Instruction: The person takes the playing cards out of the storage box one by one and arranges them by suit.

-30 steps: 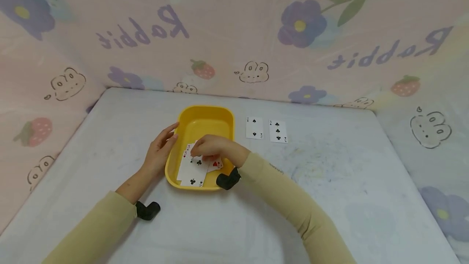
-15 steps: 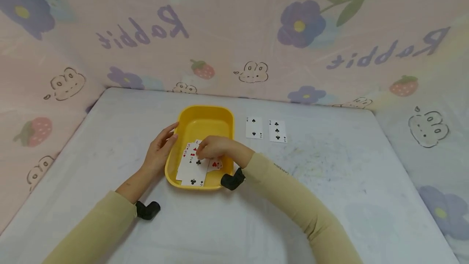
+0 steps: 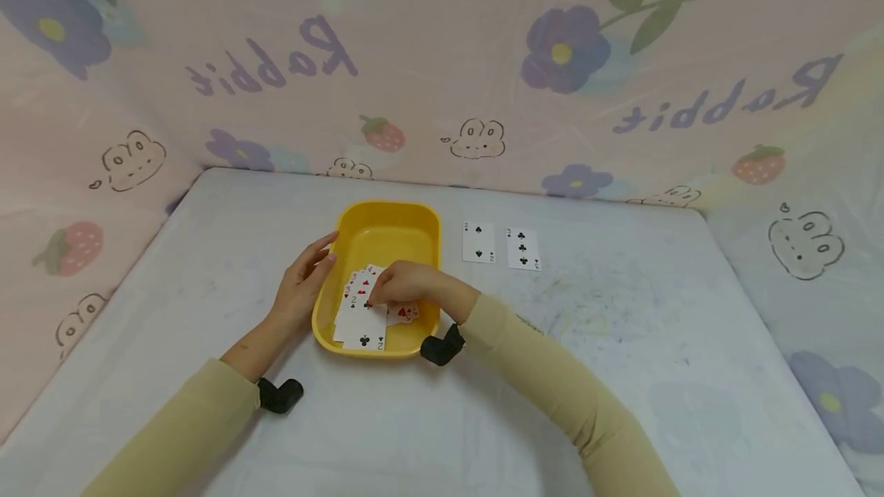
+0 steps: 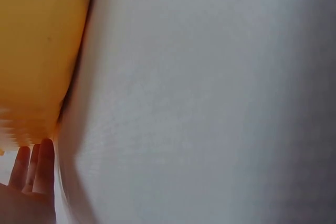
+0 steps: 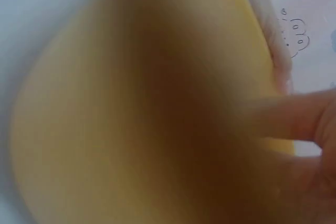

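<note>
A yellow tray [image 3: 440, 244] stands on the table with several overlapping playing cards [image 3: 341, 328] in its near half. My right hand [image 3: 410, 282] reaches into it over the right rim. Its thumb and fingers, bent together, pinch the upper edge of the two of clubs [image 3: 355, 324], the front card. Threes, a four and red cards show partly behind it. My left hand [image 3: 301, 278] rests against the tray's left side, fingers [image 4: 44, 166] fairly straight along the outer wall. In the right wrist view a dark brown blur covers the right fingertips.
Right of the tray, the two of spades [image 3: 479, 242] and the three of clubs [image 3: 523, 249] lie face up side by side. The white-covered table [image 3: 621, 343] is bounded by a printed cloth [image 3: 414, 44] at the back and sides.
My right fingertips shift slightly on the two of clubs, which turns a little in the tray. The four behind it comes more into sight. My left hand stays at the tray.
</note>
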The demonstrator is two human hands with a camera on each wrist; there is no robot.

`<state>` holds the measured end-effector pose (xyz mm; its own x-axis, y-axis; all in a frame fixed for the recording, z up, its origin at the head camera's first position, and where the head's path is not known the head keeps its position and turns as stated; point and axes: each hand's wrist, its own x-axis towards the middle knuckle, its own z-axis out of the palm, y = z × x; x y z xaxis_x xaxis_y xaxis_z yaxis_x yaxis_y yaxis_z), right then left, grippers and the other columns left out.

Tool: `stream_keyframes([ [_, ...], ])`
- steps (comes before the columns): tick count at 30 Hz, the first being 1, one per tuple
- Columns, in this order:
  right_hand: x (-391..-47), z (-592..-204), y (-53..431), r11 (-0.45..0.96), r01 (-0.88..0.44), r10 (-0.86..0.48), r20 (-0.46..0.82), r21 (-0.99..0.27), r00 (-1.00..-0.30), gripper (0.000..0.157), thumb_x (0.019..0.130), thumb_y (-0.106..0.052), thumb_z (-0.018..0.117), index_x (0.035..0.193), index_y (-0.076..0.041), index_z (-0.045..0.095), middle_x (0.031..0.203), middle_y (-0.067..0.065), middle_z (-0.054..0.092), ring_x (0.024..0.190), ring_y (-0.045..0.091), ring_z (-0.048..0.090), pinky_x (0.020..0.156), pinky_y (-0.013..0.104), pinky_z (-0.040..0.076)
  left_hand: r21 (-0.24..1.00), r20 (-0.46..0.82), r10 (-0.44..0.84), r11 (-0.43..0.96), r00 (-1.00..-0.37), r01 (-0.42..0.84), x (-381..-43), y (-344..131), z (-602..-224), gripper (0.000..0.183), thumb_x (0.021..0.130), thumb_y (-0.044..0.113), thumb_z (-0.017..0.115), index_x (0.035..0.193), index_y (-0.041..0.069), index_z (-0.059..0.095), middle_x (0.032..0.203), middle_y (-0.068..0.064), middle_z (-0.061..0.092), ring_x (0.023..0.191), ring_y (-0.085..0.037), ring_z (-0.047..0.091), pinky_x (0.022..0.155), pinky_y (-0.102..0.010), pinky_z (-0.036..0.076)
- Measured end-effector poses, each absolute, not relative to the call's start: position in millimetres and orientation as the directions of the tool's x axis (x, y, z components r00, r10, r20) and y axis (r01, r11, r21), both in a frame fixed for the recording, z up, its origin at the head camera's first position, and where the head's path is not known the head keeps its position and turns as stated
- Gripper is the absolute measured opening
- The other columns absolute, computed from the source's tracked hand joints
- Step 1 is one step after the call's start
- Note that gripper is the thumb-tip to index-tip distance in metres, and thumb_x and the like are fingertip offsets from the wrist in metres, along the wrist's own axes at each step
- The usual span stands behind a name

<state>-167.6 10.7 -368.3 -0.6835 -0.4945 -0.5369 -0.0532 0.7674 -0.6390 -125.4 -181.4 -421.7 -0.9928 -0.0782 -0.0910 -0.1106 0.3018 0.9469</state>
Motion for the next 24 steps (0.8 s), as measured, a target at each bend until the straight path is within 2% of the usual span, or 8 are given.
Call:
stream_keyframes([
  [4, -164, -372, 9, 0.759, -0.048, -0.461, -0.485, -0.649, -0.743, 0.018, 0.090, -0.014, 0.063, 0.106, -0.010, 0.070, 0.102, 0.006, 0.064, 0.079, 0.016, 0.052, 0.067, 0.020, 0.044, 0.949, -0.089, -0.078, 0.295, -0.993, -0.109, -126, -182, -422, 0.047, 0.101, 0.038, 0.045, 0.147, 0.029, 0.039, 0.144, -0.014, 0.042, 0.126, -0.029, 0.044, 0.082, -0.006, 0.041],
  [7, -162, -375, 7, 0.755, -0.088, -0.467, -0.439, -0.649, -0.768, 0.022, 0.089, -0.012, 0.064, 0.111, -0.011, 0.069, 0.111, 0.006, 0.063, 0.087, 0.017, 0.052, 0.077, 0.022, 0.048, 0.950, -0.080, -0.072, 0.296, -0.994, -0.098, -126, -182, -422, 0.047, 0.101, 0.037, 0.045, 0.147, 0.028, 0.039, 0.144, -0.014, 0.042, 0.127, -0.030, 0.044, 0.082, -0.006, 0.041],
  [11, -161, -378, 6, 0.749, -0.140, -0.497, -0.410, -0.647, -0.765, 0.031, 0.088, -0.012, 0.066, 0.119, -0.010, 0.067, 0.114, 0.006, 0.063, 0.095, 0.017, 0.052, 0.092, 0.027, 0.048, 0.952, -0.076, -0.061, 0.291, -0.995, -0.090, -127, -182, -422, 0.047, 0.101, 0.037, 0.045, 0.147, 0.028, 0.039, 0.145, -0.015, 0.042, 0.128, -0.031, 0.044, 0.083, -0.008, 0.042],
  [16, -160, -373, 6, 0.775, -0.177, -0.518, -0.449, -0.607, -0.728, 0.034, 0.089, -0.015, 0.066, 0.123, -0.011, 0.066, 0.117, 0.006, 0.063, 0.097, 0.018, 0.053, 0.094, 0.029, 0.048, 0.948, -0.083, -0.065, 0.303, -0.994, -0.099, -129, -181, -422, 0.048, 0.101, 0.040, 0.045, 0.147, 0.030, 0.039, 0.145, -0.013, 0.042, 0.128, -0.029, 0.044, 0.087, -0.012, 0.042],
  [19, -159, -368, 4, 0.793, -0.184, -0.520, -0.488, -0.581, -0.700, 0.033, 0.090, -0.017, 0.065, 0.123, -0.011, 0.065, 0.120, 0.007, 0.062, 0.097, 0.019, 0.053, 0.094, 0.031, 0.048, 0.944, -0.092, -0.078, 0.311, -0.993, -0.112, -128, -181, -421, 0.048, 0.101, 0.041, 0.045, 0.147, 0.031, 0.039, 0.145, -0.012, 0.042, 0.128, -0.029, 0.044, 0.092, -0.018, 0.043],
  [24, -160, -364, 4, 0.815, -0.165, -0.498, -0.527, -0.556, -0.689, 0.028, 0.090, -0.019, 0.064, 0.118, -0.013, 0.067, 0.123, 0.006, 0.061, 0.094, 0.018, 0.052, 0.085, 0.027, 0.047, 0.943, -0.097, -0.084, 0.312, -0.992, -0.119, -127, -182, -421, 0.048, 0.101, 0.040, 0.045, 0.147, 0.031, 0.038, 0.145, -0.013, 0.042, 0.128, -0.030, 0.044, 0.103, -0.038, 0.042],
])
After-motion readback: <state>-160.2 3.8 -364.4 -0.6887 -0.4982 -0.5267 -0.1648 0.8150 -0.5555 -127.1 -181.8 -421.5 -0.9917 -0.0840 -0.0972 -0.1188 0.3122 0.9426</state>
